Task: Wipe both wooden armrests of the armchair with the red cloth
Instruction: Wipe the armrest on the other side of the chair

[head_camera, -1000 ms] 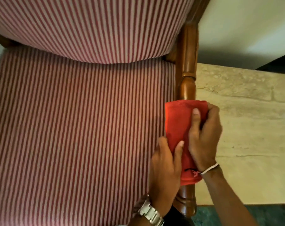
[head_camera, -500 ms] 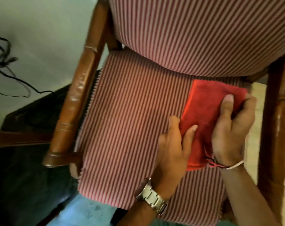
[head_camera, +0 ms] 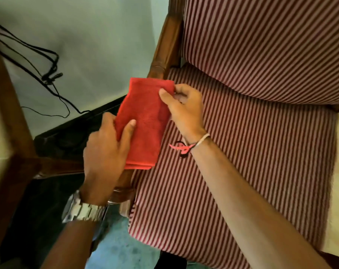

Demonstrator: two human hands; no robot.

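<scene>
I have the folded red cloth (head_camera: 145, 123) lying over the brown wooden armrest (head_camera: 165, 47) at the left of the armchair, in the middle of the frame. The armrest's long axis runs from the top centre of the frame down and to the left, and the cloth lies lengthwise along it, so the wood shows only above the cloth and again below it, near my wrist.

My left hand (head_camera: 104, 154) is at the lower end of the cloth, fingers (head_camera: 129, 131) curled round its left edge, thumb flat on top, pressing it onto the wood. My right hand (head_camera: 184, 109) comes in from over the red-and-white striped seat cushion (head_camera: 242, 152) and pinches the cloth's upper right corner between thumb and forefinger.

I judge the bare turned part of the armrest, up and away from my fingers, is what remains to wipe on this side. The stroke should go along that axis, with my left hand pressing and my right only steadying the corner.
</scene>
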